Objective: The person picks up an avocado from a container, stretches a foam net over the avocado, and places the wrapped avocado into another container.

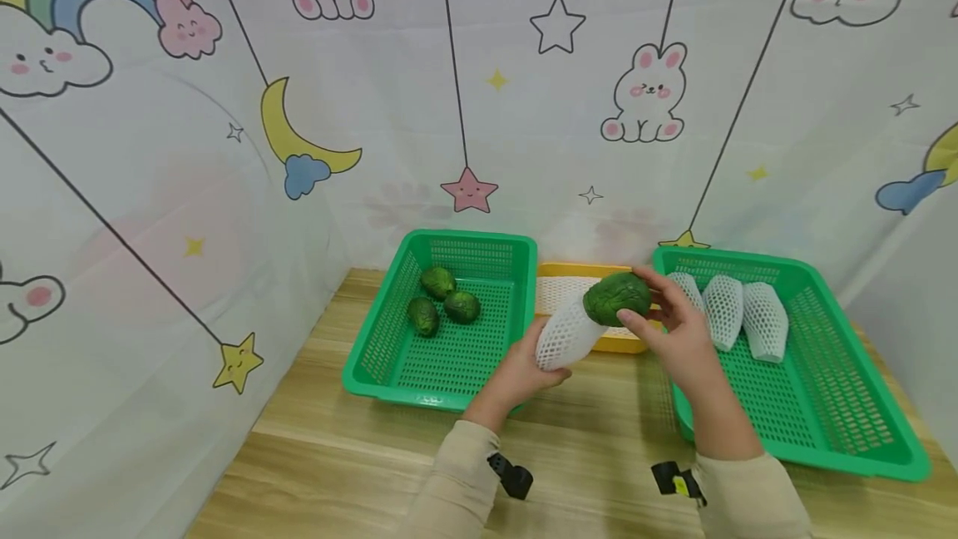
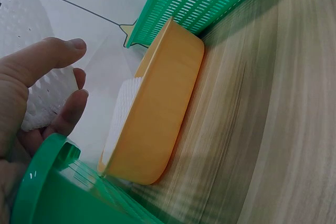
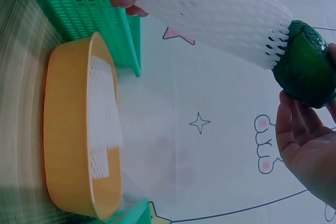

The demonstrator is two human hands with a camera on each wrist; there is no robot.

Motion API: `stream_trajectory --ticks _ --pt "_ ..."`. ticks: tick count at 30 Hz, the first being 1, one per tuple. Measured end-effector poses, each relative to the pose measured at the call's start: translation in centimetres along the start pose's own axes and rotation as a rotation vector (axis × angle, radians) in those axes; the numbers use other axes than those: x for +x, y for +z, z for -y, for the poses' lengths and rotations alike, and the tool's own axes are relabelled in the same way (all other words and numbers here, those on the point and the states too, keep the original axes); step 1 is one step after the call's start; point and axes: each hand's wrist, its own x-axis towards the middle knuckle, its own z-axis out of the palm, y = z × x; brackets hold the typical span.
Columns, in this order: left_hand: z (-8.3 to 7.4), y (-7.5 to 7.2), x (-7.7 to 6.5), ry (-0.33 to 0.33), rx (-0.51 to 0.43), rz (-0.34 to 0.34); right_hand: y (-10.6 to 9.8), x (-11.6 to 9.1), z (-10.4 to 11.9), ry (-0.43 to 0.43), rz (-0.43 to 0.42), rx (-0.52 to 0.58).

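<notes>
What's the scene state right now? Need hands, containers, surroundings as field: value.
left_hand: left hand holds white foam sleeve
right_hand: right hand holds green avocado
contact: avocado's end at the sleeve's mouth
left_container: green left basket, three loose avocados
middle_container: orange tray, white netting inside
right_container: green right basket, three white net-covered pieces, contents unclear
surface: wooden table
backdrop: white cartoon-print sheet
</notes>
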Motion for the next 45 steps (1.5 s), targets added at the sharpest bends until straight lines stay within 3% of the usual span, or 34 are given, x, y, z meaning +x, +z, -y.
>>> stream_trajectory --ticks 5,12,18,23,28,31,34,45 --pt "-0.2 0.2 0.1 0.01 -0.014 0.001 -0.1 0.1 0.3 -0.012 0.024 -0.057" --pt "-0.4 0.3 0.3 0.023 -0.016 0.031 -0.2 0.2 0.4 0.045 0.043 -0.184" --pt "-0.8 0.5 0.5 0.035 -0.002 0.05 -0.2 0.4 0.6 0.066 0.055 -0.198" --pt "-0.9 0.6 0.7 0.038 0.008 0.055 -0.1 0.4 0.9 0.08 0.126 -0.187" --pt "-3.0 0.2 0.2 0.033 -0.003 0.073 0.2 0.3 0.7 0.076 0.142 -0.237" --pt "-2.9 0.3 0.4 0.038 -0.004 0.069 0.2 0.3 0.4 0.077 0.124 -0.277" --pt "-1.3 0.9 1.1 0.032 -0.012 0.067 0.3 0.3 0.3 0.083 0.116 -0.338" --pt "-1.5 1.3 1.4 0.039 0.019 0.083 1.1 -0.4 -0.5 0.146 0.118 -0.476"
